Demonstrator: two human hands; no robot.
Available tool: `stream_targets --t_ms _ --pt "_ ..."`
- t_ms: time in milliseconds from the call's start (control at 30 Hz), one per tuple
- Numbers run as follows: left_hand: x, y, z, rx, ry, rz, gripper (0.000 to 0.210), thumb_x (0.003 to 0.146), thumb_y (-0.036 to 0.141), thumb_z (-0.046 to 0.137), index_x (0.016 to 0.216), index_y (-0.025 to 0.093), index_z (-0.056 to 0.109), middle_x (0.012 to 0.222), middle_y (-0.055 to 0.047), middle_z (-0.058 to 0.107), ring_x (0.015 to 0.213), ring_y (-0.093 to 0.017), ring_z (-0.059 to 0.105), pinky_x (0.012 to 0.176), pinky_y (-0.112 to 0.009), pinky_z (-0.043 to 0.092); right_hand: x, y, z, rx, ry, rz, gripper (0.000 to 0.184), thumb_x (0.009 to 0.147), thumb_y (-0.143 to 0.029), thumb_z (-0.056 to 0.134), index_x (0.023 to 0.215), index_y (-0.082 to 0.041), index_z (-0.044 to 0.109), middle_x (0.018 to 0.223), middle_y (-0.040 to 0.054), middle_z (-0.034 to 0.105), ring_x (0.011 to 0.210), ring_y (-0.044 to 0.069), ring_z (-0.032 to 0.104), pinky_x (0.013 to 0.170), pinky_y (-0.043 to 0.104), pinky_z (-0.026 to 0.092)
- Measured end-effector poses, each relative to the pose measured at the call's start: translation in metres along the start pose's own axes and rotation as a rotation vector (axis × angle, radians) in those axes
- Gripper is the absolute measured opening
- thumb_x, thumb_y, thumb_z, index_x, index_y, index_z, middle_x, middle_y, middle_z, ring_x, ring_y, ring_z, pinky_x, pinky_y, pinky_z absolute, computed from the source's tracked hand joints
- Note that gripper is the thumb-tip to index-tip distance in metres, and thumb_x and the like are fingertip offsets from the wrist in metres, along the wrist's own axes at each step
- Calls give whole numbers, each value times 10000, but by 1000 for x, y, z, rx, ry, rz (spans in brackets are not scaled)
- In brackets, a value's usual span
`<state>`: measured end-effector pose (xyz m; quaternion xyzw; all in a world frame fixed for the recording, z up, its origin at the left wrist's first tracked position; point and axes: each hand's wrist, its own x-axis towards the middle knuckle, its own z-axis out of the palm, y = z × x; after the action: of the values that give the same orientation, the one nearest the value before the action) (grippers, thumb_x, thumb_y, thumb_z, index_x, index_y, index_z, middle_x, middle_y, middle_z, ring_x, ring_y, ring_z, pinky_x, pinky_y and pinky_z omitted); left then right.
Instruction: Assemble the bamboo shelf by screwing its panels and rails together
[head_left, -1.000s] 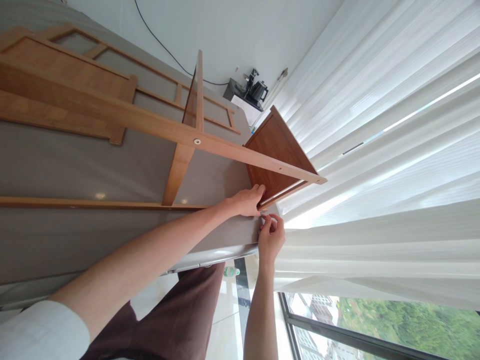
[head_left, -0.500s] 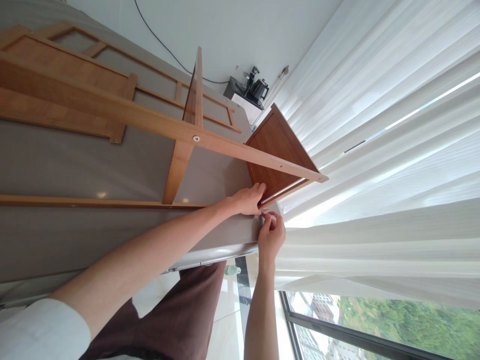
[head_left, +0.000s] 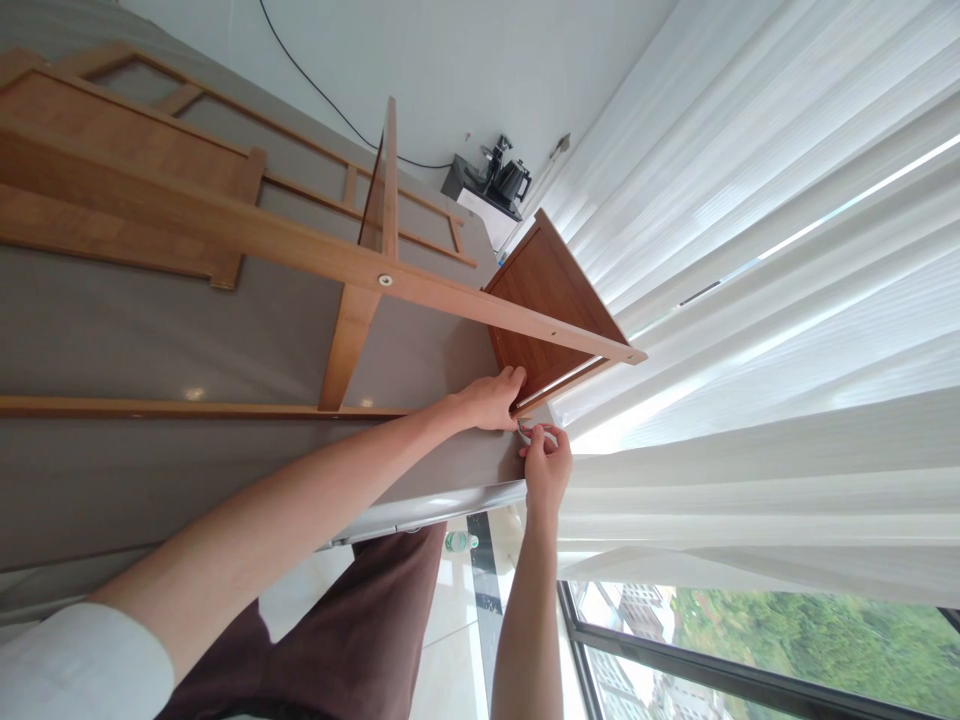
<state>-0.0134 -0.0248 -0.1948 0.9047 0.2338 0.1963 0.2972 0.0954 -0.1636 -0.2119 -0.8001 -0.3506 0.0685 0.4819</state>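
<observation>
A broad, smooth grey-brown surface (head_left: 420, 350) carried the long honey-brown wooden frame (head_left: 450, 297) of slim, straight rails; at its far end stood a flat, reddish-brown wooden panel (head_left: 540, 275). The left hand (head_left: 489, 401) had its grip curled about the panel's lower corner. Beside it, the right hand (head_left: 547, 466) pinched a thin, metallic-looking piece (head_left: 523, 429) — seemingly a fastening step, next calling for a steady corner and small, careful turns.
</observation>
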Motion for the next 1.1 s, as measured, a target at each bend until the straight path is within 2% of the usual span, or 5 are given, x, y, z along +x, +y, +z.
stream_targets --t_ms 233,433,567,933,1100 --pt "0 0 1 8 19 0 573 722 437 703 1133 185 393 1210 -129 568 925 -275 664 648 -339 493 -13 2 7 -84 90 -97 334 929 -520 494 1010 -206 572 816 24 740 539 138 598 612 269 442" --pt "0 -1 2 8 23 0 563 726 441 702 1123 187 394 1190 -119 575 892 -265 667 627 -336 484 -18 5 12 -205 149 -216 328 950 -497 485 1019 -215 638 841 24 734 726 180 653 674 271 420" --pt "0 0 1 9 19 0 557 724 435 701 1122 191 395 1179 -114 575 887 -262 666 630 -339 485 -21 3 13 -257 156 -268 341 970 -480 465 1080 -224 662 854 24 740 769 195 673 670 270 406" --pt "1 -2 3 2 20 9 553 733 431 685 1132 189 388 1170 -114 568 889 -254 661 638 -337 492 -25 1 12 -305 144 -315 383 990 -483 433 1093 -217 688 850 40 733 724 182 658 660 267 405" --pt "0 -1 1 4 14 9 575 705 412 704 1135 188 395 1169 -112 575 890 -257 663 636 -334 491 -22 0 13 -266 147 -271 378 977 -489 442 1091 -208 668 844 40 738 724 181 665 671 268 415"
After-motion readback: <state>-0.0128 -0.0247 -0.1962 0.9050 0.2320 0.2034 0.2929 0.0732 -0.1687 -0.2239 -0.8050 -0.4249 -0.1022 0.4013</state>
